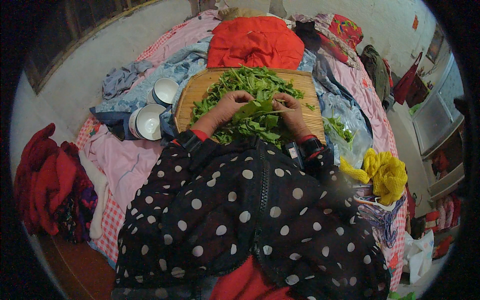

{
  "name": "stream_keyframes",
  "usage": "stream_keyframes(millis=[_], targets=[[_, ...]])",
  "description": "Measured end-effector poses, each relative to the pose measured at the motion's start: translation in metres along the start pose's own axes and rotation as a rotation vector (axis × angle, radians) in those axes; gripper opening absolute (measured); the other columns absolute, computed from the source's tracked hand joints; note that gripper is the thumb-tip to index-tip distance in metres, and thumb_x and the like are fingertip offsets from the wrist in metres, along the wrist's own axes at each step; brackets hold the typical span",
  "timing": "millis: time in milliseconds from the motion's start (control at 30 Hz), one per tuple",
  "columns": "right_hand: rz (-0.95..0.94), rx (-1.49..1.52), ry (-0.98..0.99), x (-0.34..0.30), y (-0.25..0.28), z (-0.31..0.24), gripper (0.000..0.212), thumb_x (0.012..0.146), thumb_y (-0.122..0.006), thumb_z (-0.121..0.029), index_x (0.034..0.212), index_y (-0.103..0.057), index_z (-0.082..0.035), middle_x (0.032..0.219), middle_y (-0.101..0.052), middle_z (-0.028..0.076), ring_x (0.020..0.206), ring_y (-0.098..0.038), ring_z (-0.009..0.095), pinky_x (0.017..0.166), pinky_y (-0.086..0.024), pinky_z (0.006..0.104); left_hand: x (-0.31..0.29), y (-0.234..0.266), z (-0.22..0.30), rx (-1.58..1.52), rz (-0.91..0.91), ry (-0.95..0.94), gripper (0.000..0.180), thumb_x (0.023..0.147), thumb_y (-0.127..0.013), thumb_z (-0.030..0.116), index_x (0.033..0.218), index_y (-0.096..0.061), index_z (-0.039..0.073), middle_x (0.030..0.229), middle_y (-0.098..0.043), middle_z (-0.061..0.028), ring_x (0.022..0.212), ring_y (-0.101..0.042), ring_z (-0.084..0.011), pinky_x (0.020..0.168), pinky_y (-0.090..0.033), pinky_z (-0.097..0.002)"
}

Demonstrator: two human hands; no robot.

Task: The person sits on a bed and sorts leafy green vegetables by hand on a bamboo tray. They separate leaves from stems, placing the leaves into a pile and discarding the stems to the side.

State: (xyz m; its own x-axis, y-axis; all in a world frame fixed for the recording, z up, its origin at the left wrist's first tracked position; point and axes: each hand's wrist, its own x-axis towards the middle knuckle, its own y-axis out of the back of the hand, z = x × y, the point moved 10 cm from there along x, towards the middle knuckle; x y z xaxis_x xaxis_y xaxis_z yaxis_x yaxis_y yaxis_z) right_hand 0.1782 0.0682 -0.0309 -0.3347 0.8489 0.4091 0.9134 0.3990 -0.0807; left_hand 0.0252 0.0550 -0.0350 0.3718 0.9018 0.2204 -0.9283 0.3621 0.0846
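The left hand [231, 108] and the right hand [292, 114], fingertips pinched together, hold a leafy sprig [256, 108] between them above the heaped greens [257, 80] on the slatted tray [313, 116], a pile seemingly far from worked through, though which leaves are done cannot be told.

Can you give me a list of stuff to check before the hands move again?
1. Left hand has a grip on the greens: ok.
2. Right hand has a grip on the greens: ok.
3. Slatted tray under the pile: ok.
4. Two bowls off the tray: ok, to its left.
5. All greens together: not ok, some are in the clear bag.
6. Anything hidden under the pile: cannot tell.
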Motion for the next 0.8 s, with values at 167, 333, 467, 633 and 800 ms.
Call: stream_keyframes(millis=[167, 333, 467, 633, 800], targets=[[0.086, -0.08, 0.049, -0.002, 0.004, -0.014, 0.015, 0.082, -0.066, -0.014, 0.093, -0.061, -0.005, 0.081, -0.06, -0.002, 0.074, -0.054, 0.007, 0.063, -0.043, 0.0208, -0.003, 0.006, 0.011, 0.07, 0.073, -0.074, 0.016, 0.078, -0.066, 0.008, 0.094, -0.062, 0.004, 0.085, -0.061, 0.0011, 0.078, -0.057, -0.0081, 0.072, -0.048, -0.0244], [0.181, 0.048, 0.073, -0.003, 0.014, -0.016, 0.014, 0.082, -0.065, -0.015, 0.093, -0.061, -0.008, 0.078, -0.059, -0.003, 0.067, -0.05, 0.005, 0.058, -0.041, 0.0193, -0.008, 0.011, 0.029, 0.132, 0.138, -0.226, 0.015, 0.078, -0.065, 0.007, 0.092, -0.062, 0.003, 0.083, -0.061, 0.0002, 0.073, -0.057, -0.0082, 0.068, -0.048, -0.0236], [0.205, 0.12, 0.002, -0.001, 0.02, -0.005, 0.014, 0.083, -0.065, -0.017, 0.094, -0.061, -0.009, 0.077, -0.059, -0.004, 0.064, -0.048, 0.003, 0.055, -0.036, 0.0172, -0.006, 0.013, 0.021, 0.036, 0.128, -0.135, 0.016, 0.077, -0.067, 0.009, 0.092, -0.062, 0.003, 0.082, -0.062, 0.0001, 0.073, -0.057, -0.008, 0.067, -0.048, -0.0236], [0.149, 0.077, 0.014, 0.001, 0.017, -0.005, 0.015, 0.083, -0.063, -0.014, 0.097, -0.059, -0.01, 0.077, -0.056, -0.005, 0.065, -0.046, 0.002, 0.054, -0.036, 0.0177, -0.008, 0.012, 0.02, 0.031, 0.124, -0.112, 0.016, 0.077, -0.066, 0.009, 0.091, -0.062, 0.002, 0.081, -0.062, -0.0004, 0.071, -0.057, -0.0077, 0.066, -0.048, -0.0232], [0.084, 0.147, -0.04, -0.001, 0.017, -0.005, 0.024, 0.08, -0.059, -0.011, 0.104, -0.056, -0.012, 0.084, -0.054, -0.004, 0.068, -0.047, 0.004, 0.058, -0.038, 0.0193, -0.01, 0.013, 0.017, -0.047, 0.146, -0.07, 0.015, 0.078, -0.064, 0.009, 0.092, -0.062, 0.002, 0.083, -0.063, -0.0017, 0.072, -0.058, -0.0081, 0.066, -0.049, -0.0234]])
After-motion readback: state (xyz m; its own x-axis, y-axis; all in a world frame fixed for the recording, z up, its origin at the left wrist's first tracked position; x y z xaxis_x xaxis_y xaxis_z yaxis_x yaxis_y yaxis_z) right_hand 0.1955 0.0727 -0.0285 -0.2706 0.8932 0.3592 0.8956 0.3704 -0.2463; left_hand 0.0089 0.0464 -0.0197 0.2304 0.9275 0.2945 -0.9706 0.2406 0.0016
